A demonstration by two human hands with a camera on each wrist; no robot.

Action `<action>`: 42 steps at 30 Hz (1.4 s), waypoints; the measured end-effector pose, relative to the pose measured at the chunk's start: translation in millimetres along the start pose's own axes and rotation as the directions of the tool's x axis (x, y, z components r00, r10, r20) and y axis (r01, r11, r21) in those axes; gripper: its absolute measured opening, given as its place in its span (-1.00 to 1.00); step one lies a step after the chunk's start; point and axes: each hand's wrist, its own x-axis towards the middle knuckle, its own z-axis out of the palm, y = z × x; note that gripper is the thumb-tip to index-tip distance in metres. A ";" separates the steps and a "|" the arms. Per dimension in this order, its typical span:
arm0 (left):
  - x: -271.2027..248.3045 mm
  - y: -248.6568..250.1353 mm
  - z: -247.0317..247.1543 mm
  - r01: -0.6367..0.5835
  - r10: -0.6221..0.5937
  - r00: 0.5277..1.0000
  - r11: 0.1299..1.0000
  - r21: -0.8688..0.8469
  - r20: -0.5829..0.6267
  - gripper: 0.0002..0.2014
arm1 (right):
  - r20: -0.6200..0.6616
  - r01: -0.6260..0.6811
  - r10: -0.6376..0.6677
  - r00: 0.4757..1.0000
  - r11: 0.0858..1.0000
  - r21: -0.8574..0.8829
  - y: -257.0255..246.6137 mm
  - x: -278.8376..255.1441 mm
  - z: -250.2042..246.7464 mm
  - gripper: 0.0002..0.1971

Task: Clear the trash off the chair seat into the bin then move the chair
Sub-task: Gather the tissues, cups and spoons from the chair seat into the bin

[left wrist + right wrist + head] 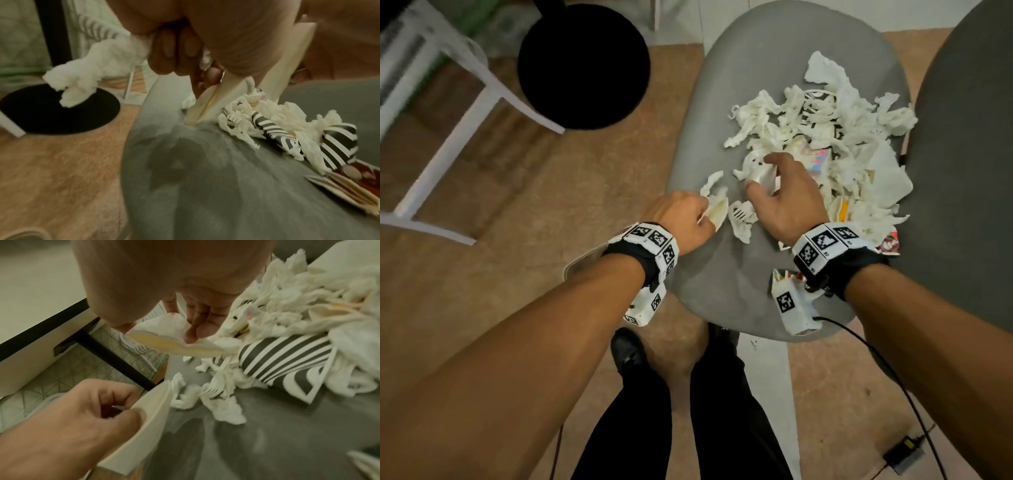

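Observation:
A grey chair seat (pixel 722 274) carries a pile of torn white tissue (pixel 808 123), crushed black-and-white striped cups (pixel 287 356) and wrappers. My left hand (pixel 705 212), at the seat's left edge, grips a cream card piece (pixel 148 418) together with a strip of tissue (pixel 82 76) that hangs from the fist. My right hand (pixel 760 174), at the near side of the pile, pinches a crumpled white paper piece with a yellow inside (pixel 174 344). A white plastic fork (pixel 741 212) lies between the hands.
The chair's dark backrest (pixel 962 171) rises on the right. A black round stand base (pixel 582 65) and a white frame (pixel 448 137) sit on the brown floor to the left. A pale container rim (pixel 582 263) shows under my left wrist. A cable and adapter (pixel 902 455) lie lower right.

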 end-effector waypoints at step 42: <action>-114.1 -201.4 79.2 0.689 -0.665 0.720 0.650 -0.320 0.200 -0.66 | 0.590 0.169 -0.125 0.798 0.985 -0.019 -81.0 -30.7 206.2 -0.59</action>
